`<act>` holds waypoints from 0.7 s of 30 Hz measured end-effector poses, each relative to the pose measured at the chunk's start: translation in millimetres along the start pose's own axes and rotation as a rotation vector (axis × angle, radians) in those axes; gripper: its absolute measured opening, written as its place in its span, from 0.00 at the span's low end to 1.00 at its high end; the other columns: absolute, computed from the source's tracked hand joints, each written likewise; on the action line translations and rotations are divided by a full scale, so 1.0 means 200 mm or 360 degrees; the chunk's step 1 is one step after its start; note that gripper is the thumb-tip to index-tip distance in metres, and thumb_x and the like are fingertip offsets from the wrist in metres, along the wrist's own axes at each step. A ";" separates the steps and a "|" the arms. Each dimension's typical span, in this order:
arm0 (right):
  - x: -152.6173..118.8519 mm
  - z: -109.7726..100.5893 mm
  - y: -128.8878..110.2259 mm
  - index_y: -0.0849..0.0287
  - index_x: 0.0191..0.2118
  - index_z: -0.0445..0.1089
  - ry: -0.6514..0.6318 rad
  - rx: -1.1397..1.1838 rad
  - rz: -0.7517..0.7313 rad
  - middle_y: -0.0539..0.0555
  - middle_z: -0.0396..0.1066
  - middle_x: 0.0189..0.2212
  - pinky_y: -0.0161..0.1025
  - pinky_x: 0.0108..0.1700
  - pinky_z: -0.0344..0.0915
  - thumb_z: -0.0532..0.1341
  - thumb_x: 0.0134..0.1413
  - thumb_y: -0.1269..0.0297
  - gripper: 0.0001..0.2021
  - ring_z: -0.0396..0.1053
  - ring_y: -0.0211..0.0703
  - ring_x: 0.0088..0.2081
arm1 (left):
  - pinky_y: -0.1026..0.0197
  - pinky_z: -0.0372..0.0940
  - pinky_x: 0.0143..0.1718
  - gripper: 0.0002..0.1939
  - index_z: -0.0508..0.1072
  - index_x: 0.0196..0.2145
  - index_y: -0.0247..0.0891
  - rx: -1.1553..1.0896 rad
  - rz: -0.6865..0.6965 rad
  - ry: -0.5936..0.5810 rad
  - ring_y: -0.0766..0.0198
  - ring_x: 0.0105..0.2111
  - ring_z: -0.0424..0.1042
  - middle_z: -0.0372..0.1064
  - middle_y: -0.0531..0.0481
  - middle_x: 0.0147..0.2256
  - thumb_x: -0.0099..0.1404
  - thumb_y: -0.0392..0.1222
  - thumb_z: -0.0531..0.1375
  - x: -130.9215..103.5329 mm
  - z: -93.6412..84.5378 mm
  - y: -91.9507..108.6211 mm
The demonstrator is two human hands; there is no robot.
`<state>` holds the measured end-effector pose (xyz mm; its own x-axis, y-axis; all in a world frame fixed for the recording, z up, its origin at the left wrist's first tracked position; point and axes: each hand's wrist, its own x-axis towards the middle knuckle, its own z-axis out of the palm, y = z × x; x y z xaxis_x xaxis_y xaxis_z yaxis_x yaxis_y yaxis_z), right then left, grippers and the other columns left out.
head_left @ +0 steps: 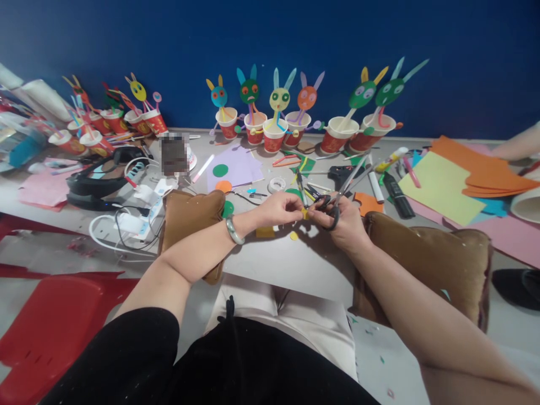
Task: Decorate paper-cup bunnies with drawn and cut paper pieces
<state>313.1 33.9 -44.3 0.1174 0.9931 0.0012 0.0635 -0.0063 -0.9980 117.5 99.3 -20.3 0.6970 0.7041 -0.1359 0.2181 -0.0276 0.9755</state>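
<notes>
Near the middle of the table, my left hand [283,208] pinches a small yellow piece [304,214] between thumb and fingers. My right hand [346,225] is closed around scissors [336,209], whose black handle loops lie among its fingers; their blades point up and away. Its fingertips meet the yellow piece too, close to the left fingertips. Below the hands lies a small yellow disc [294,236], and a yellow paper scrap [265,232] rests under my left wrist. Small white bits show beside the scrap.
Red paper cups [275,136] with paper-faced figures line the blue wall. Brown cushions [188,222] flank the work area. Coloured paper [442,185] and a black marker [399,197] lie right; cables and a power strip [147,222] lie left. Another person's arm [518,142] shows far right.
</notes>
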 end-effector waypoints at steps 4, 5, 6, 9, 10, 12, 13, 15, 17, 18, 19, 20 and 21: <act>0.00 0.00 0.00 0.52 0.32 0.69 0.0061 0.0016 -0.0036 0.49 0.75 0.28 0.42 0.31 0.71 0.85 0.35 0.50 0.27 0.69 0.42 0.28 | 0.63 0.62 0.34 0.09 0.72 0.28 0.38 -0.0077 0.0006 0.0046 0.70 0.25 0.68 0.71 0.57 0.25 0.61 0.31 0.68 0.00 0.01 -0.01; 0.00 0.00 0.00 0.52 0.32 0.69 0.0068 0.0010 -0.0041 0.49 0.75 0.28 0.42 0.31 0.71 0.85 0.36 0.50 0.27 0.69 0.42 0.28 | 0.63 0.61 0.33 0.09 0.71 0.28 0.38 -0.0086 -0.0006 0.0053 0.70 0.25 0.68 0.71 0.57 0.25 0.62 0.31 0.68 0.00 0.01 -0.01; 0.00 0.00 0.00 0.52 0.33 0.69 0.0074 0.0003 -0.0044 0.49 0.76 0.28 0.42 0.31 0.71 0.85 0.36 0.50 0.27 0.69 0.42 0.28 | 0.64 0.61 0.32 0.09 0.71 0.28 0.38 -0.0091 -0.0023 0.0059 0.70 0.24 0.67 0.70 0.58 0.24 0.63 0.32 0.68 0.00 0.01 -0.01; 0.00 0.00 0.00 0.53 0.32 0.69 0.0099 0.0012 -0.0049 0.49 0.76 0.28 0.41 0.32 0.70 0.85 0.35 0.50 0.27 0.69 0.42 0.28 | 0.64 0.60 0.28 0.08 0.71 0.30 0.38 -0.0088 -0.0058 0.0066 0.70 0.23 0.68 0.70 0.58 0.24 0.65 0.35 0.67 -0.01 0.02 -0.01; 0.00 0.00 0.00 0.52 0.32 0.69 0.0109 0.0023 -0.0050 0.49 0.76 0.28 0.41 0.32 0.70 0.85 0.34 0.50 0.27 0.70 0.42 0.28 | 0.64 0.60 0.28 0.08 0.72 0.30 0.38 -0.0091 -0.0055 0.0067 0.70 0.23 0.69 0.70 0.58 0.24 0.66 0.36 0.67 -0.01 0.02 -0.01; 0.00 0.00 0.00 0.52 0.32 0.69 0.0113 0.0029 -0.0050 0.49 0.76 0.28 0.42 0.32 0.70 0.85 0.34 0.50 0.27 0.70 0.42 0.29 | 0.64 0.61 0.28 0.08 0.72 0.30 0.38 -0.0104 -0.0040 0.0079 0.71 0.23 0.69 0.70 0.58 0.24 0.66 0.37 0.67 -0.01 0.02 -0.01; 0.00 0.00 0.00 0.52 0.33 0.69 0.0114 0.0024 -0.0053 0.49 0.76 0.29 0.42 0.32 0.70 0.85 0.35 0.50 0.27 0.70 0.43 0.29 | 0.64 0.61 0.28 0.08 0.72 0.30 0.38 -0.0114 -0.0038 0.0083 0.71 0.23 0.69 0.71 0.58 0.24 0.66 0.37 0.67 -0.01 0.02 -0.01; 0.00 0.00 0.01 0.52 0.33 0.68 0.0117 0.0013 -0.0061 0.49 0.76 0.29 0.42 0.32 0.71 0.85 0.35 0.50 0.27 0.71 0.43 0.29 | 0.65 0.61 0.28 0.08 0.72 0.30 0.38 -0.0130 -0.0037 0.0089 0.71 0.23 0.69 0.71 0.58 0.24 0.66 0.38 0.68 -0.01 0.02 -0.01; 0.01 0.00 0.01 0.52 0.33 0.67 0.0130 0.0023 -0.0070 0.49 0.76 0.29 0.41 0.32 0.70 0.84 0.36 0.49 0.28 0.71 0.43 0.29 | 0.65 0.61 0.28 0.09 0.72 0.30 0.38 -0.0143 -0.0036 0.0088 0.71 0.23 0.69 0.71 0.58 0.24 0.65 0.39 0.68 0.00 0.02 -0.02; 0.01 0.00 0.01 0.51 0.33 0.66 0.0137 0.0032 -0.0075 0.49 0.75 0.28 0.41 0.32 0.70 0.84 0.36 0.49 0.29 0.71 0.42 0.29 | 0.65 0.61 0.27 0.09 0.72 0.30 0.38 -0.0152 -0.0037 0.0085 0.72 0.23 0.69 0.70 0.58 0.24 0.65 0.39 0.68 0.00 0.02 -0.02; 0.01 0.00 0.02 0.51 0.33 0.66 0.0141 0.0036 -0.0079 0.48 0.75 0.28 0.41 0.31 0.70 0.84 0.36 0.48 0.29 0.70 0.42 0.28 | 0.65 0.61 0.27 0.09 0.72 0.30 0.37 -0.0163 -0.0039 0.0083 0.72 0.23 0.69 0.70 0.58 0.24 0.65 0.38 0.68 0.00 0.02 -0.02; 0.01 0.00 0.02 0.51 0.33 0.66 0.0145 0.0034 -0.0085 0.48 0.75 0.28 0.41 0.31 0.70 0.84 0.36 0.48 0.29 0.70 0.42 0.28 | 0.66 0.61 0.27 0.09 0.72 0.30 0.37 -0.0177 -0.0044 0.0081 0.72 0.23 0.69 0.70 0.58 0.24 0.65 0.37 0.67 0.00 0.02 -0.02; 0.01 0.00 0.02 0.51 0.33 0.66 0.0149 0.0029 -0.0093 0.48 0.75 0.28 0.41 0.32 0.70 0.84 0.36 0.48 0.29 0.70 0.42 0.29 | 0.66 0.60 0.26 0.09 0.72 0.29 0.37 -0.0195 -0.0052 0.0080 0.73 0.23 0.69 0.69 0.58 0.23 0.65 0.36 0.67 0.00 0.02 -0.02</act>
<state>313.3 35.3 -48.1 0.2060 0.9764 0.0646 0.0550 0.0543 -0.9970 120.1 96.7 -24.6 0.6548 0.7382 -0.1621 0.1531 0.0806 0.9849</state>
